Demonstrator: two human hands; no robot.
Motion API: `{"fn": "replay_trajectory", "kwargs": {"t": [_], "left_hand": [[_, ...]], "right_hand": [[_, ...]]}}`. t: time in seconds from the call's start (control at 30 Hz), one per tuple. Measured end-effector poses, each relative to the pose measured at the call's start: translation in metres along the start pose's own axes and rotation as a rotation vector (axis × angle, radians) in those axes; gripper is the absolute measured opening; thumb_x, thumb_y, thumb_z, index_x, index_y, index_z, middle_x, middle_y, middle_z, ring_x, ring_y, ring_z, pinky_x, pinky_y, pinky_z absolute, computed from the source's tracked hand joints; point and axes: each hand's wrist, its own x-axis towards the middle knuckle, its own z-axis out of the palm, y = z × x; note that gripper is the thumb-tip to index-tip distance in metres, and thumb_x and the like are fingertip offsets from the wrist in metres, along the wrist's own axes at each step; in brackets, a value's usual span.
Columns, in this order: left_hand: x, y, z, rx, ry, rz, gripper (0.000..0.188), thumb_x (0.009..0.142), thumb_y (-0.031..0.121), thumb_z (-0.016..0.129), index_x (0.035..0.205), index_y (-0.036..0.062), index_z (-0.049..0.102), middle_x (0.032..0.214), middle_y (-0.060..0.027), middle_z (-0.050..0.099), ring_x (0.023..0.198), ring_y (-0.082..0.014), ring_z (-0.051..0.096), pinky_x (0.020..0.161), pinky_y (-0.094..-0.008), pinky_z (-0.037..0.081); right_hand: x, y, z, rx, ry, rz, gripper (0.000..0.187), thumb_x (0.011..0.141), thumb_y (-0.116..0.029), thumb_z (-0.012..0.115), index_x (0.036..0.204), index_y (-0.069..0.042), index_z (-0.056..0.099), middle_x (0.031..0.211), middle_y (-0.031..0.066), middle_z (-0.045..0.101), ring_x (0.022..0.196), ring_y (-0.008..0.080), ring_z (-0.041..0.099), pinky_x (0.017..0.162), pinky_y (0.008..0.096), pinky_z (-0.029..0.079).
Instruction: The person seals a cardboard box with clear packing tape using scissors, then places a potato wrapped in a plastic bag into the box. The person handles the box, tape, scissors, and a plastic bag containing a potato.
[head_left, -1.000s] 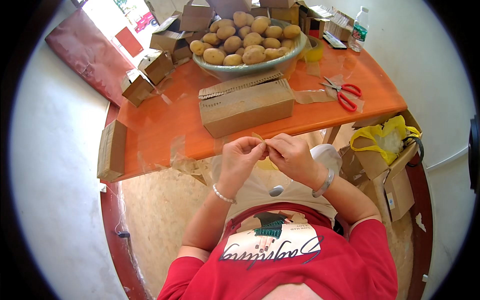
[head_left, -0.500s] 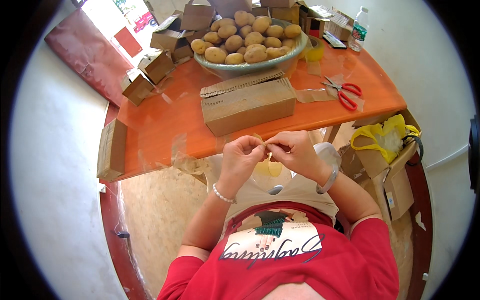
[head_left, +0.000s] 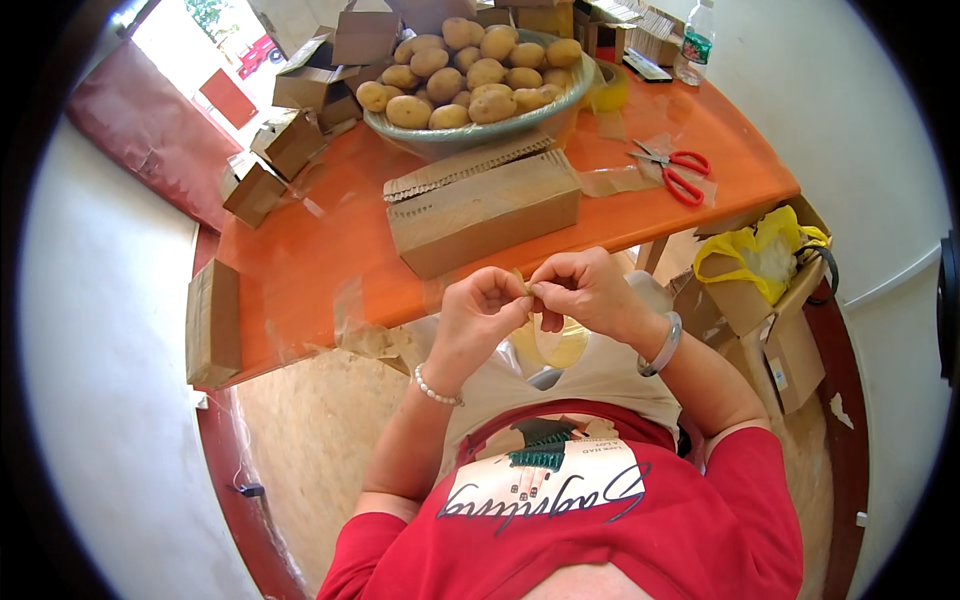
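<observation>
Over my lap, at the table's front edge, my left hand (head_left: pixel 487 308) and my right hand (head_left: pixel 585 292) meet fingertip to fingertip. Both pinch a small piece of yellowish clear tape (head_left: pixel 519 275), mostly covered by my fingers. Below them a yellowish roll of tape (head_left: pixel 563 346) shows partly behind the right hand; whether the pinched piece runs down to it I cannot tell. Just beyond my hands lies a long brown cardboard box (head_left: pixel 487 222) with a torn, ragged top flap.
On the orange table (head_left: pixel 330 215) stand a bowl (head_left: pixel 480 135) of potatoes, red-handled scissors (head_left: pixel 683 180), a plastic bottle (head_left: pixel 694 45) and another carton (head_left: pixel 213 322). Small open boxes (head_left: pixel 290 142) line the far left. Right of the table, a carton holds a yellow bag (head_left: pixel 750 262).
My hands keep the same pinch, with the right hand slightly higher and turned a little. The table and everything on it have shifted slightly left in view.
</observation>
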Motion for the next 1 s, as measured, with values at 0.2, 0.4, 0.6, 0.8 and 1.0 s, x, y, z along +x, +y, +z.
{"fn": "replay_trajectory", "kwargs": {"t": [0.2, 0.4, 0.6, 0.8, 1.0], "left_hand": [[0.004, 0.003, -0.001, 0.05, 0.037, -0.016, 0.007, 0.081, -0.001, 0.062, 0.085, -0.001, 0.057, 0.074, -0.0027, 0.062, 0.064, -0.0057, 0.056, 0.057, -0.0181, 0.045], [0.006, 0.001, 0.005, 0.093, 0.02, 0.004, 0.007, 0.08, -0.002, 0.063, 0.085, -0.0016, 0.057, 0.075, -0.0037, 0.063, 0.065, -0.0051, 0.057, 0.058, -0.0172, 0.046], [0.006, 0.005, 0.018, 0.074, -0.068, -0.023, 0.006, 0.081, -0.002, 0.062, 0.086, -0.0025, 0.058, 0.076, -0.0058, 0.064, 0.065, -0.0069, 0.06, 0.06, -0.019, 0.05], [0.006, 0.011, 0.021, 0.1, -0.085, -0.042, 0.005, 0.082, 0.0, 0.062, 0.084, -0.003, 0.059, 0.074, -0.0053, 0.064, 0.062, -0.0068, 0.059, 0.056, -0.019, 0.048], [0.006, 0.023, 0.017, 0.091, -0.095, -0.104, 0.006, 0.082, 0.003, 0.063, 0.082, -0.0023, 0.06, 0.071, -0.0039, 0.062, 0.057, -0.0064, 0.056, 0.052, -0.0183, 0.045]], "right_hand": [[0.0, 0.001, 0.007, 0.013, 0.058, 0.018, 0.011, 0.085, -0.004, 0.056, 0.084, 0.005, 0.062, 0.068, 0.0053, 0.063, 0.055, 0.0087, 0.06, 0.05, 0.021, 0.049], [-0.011, 0.003, 0.004, 0.067, 0.105, -0.011, 0.012, 0.086, -0.004, 0.056, 0.086, 0.005, 0.063, 0.07, 0.0053, 0.064, 0.057, 0.0083, 0.06, 0.053, 0.0204, 0.049], [-0.032, -0.008, -0.006, -0.011, 0.122, 0.009, 0.012, 0.086, -0.004, 0.057, 0.087, 0.005, 0.064, 0.075, 0.0061, 0.065, 0.062, 0.0092, 0.062, 0.057, 0.02, 0.05], [-0.033, -0.01, -0.012, -0.022, 0.069, 0.002, 0.011, 0.086, -0.002, 0.058, 0.087, 0.005, 0.065, 0.075, 0.0065, 0.065, 0.062, 0.0097, 0.062, 0.057, 0.0198, 0.05], [-0.027, -0.01, -0.014, -0.015, 0.003, -0.04, 0.012, 0.085, -0.004, 0.058, 0.088, 0.005, 0.065, 0.073, 0.0057, 0.065, 0.059, 0.0088, 0.062, 0.055, 0.0197, 0.05]]}}
